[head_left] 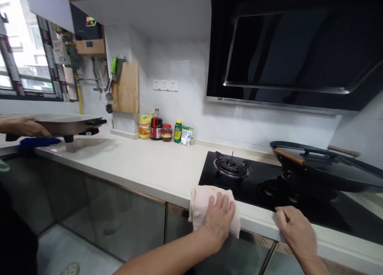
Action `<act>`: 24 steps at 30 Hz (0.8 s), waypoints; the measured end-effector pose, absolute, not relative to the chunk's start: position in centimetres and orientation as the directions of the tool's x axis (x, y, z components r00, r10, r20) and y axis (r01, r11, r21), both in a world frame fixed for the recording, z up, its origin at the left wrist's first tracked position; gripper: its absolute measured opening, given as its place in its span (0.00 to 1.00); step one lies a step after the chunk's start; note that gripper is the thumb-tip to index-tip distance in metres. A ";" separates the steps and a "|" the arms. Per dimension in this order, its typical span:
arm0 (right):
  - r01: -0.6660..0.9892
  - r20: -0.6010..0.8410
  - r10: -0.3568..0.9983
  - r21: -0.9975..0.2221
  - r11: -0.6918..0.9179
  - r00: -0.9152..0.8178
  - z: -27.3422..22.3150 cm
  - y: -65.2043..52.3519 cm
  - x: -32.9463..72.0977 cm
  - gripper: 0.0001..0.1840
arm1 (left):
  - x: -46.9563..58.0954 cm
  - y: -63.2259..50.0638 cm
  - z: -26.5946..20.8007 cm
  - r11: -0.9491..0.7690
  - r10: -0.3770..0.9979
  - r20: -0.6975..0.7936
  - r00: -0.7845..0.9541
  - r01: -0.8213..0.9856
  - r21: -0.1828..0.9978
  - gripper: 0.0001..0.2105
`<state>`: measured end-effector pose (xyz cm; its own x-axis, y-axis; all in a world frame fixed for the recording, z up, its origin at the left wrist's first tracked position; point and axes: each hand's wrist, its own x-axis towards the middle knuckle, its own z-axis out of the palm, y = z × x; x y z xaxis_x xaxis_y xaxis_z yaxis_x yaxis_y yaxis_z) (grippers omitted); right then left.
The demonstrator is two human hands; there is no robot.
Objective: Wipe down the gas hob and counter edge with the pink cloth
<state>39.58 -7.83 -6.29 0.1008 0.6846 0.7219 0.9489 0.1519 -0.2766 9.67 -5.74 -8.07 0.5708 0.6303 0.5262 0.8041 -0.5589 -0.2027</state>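
Observation:
My left hand (pixel 220 217) presses a folded pale pink cloth (pixel 200 205) against the counter's front edge, at the near left corner of the black gas stove (pixel 251 179). Its fingers are bent over the cloth, which drapes down past the edge. To the right, my right hand (pixel 296 229) is curled in a loose fist at the stove's front rim, with nothing visible in it. Close to the left hand is the left burner (pixel 231 167), its metal pan support bare. A large dark wok (pixel 326 169) with a glass lid and wooden handles stands over the right side of the stove.
At the left, another person's hand (pixel 28 125) holds an electric pan (pixel 66 125) above the white counter (pixel 140 163). Several bottles and jars (pixel 156 125) line the wall. A cutting board (pixel 127 87) hangs there. The black range hood (pixel 287 52) overhangs the stove.

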 end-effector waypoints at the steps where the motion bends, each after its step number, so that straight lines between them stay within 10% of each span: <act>1: 0.953 0.713 0.692 -0.276 0.125 0.116 -6.5 -7.9 39.3 0.19 | 10.3 -5.8 -8.5 -0.548 0.608 0.557 0.566 0.806 -0.222 0.30; 15: 0.919 0.622 0.707 -0.381 -0.101 0.336 -6.7 -8.9 39.4 0.20 | 6.3 -5.0 -10.4 -0.606 0.346 0.640 0.686 0.684 -0.406 0.23; 24: 0.853 0.479 0.773 -0.500 -0.149 0.415 -6.2 -8.9 39.1 0.23 | -14.8 -2.6 -8.5 -0.570 0.574 0.525 0.628 0.767 -0.295 0.37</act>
